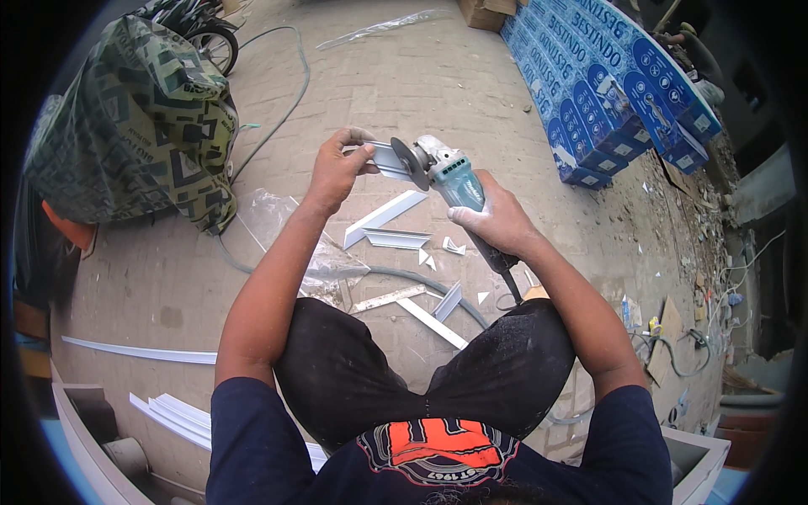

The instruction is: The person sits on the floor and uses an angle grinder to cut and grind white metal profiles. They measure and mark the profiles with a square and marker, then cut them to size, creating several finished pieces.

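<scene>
My left hand (pixel 343 162) pinches a short white moulding piece (pixel 390 160) between thumb and fingers, held up off the ground. Around the teal body of an angle grinder (pixel 459 187) my right hand (pixel 497 220) is wrapped. The grinder's dark cutting disc (pixel 407 163) stands at the right end of the moulding, touching or very close to it; whether it is spinning I cannot tell. Below, on the paving, lie a longer white moulding strip (pixel 383 220), a mitre-cut moulding piece (pixel 397 239) and several small white offcuts (pixel 454 246).
A grey hose (pixel 300 84) curves across the paving and passes under my legs. Blue printed cartons (pixel 581 93) stand at the far right, near rubble. A patterned cover (pixel 139 118) drapes something bulky at left. More white strips (pixel 172 414) lie at lower left.
</scene>
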